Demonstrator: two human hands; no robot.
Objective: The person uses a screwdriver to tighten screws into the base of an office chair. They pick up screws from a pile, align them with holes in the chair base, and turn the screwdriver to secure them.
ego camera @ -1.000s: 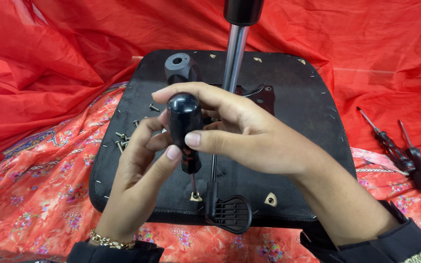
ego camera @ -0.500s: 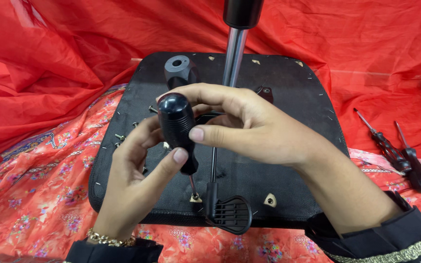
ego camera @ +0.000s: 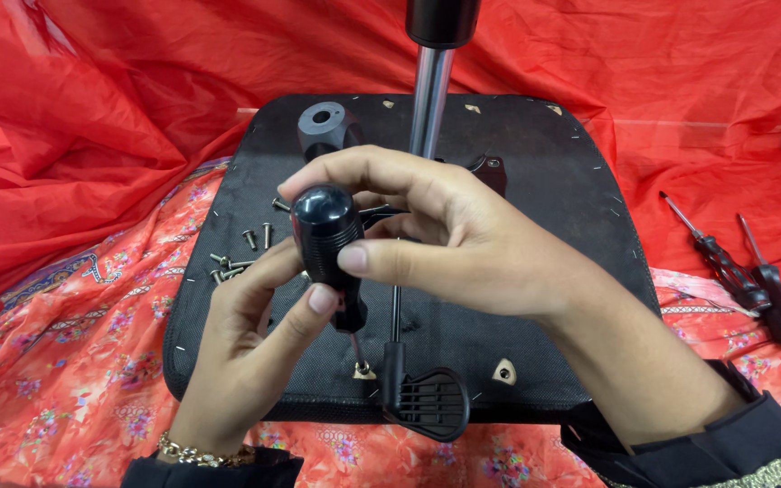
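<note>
both hands clamped on black-handled screwdriver point(ego camera: 329, 248), held upright over overturned chair seat point(ego camera: 553, 181): right hand point(ego camera: 463, 244) wraps the top, left hand point(ego camera: 250, 348) pinches the lower handle. tip seems to sit in screw point(ego camera: 362, 368) near front edge. loose screws point(ego camera: 241, 253) lie left.

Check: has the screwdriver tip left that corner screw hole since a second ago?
No. The screwdriver tip stays on the same screw hole, left of the black lever paddle.
</note>
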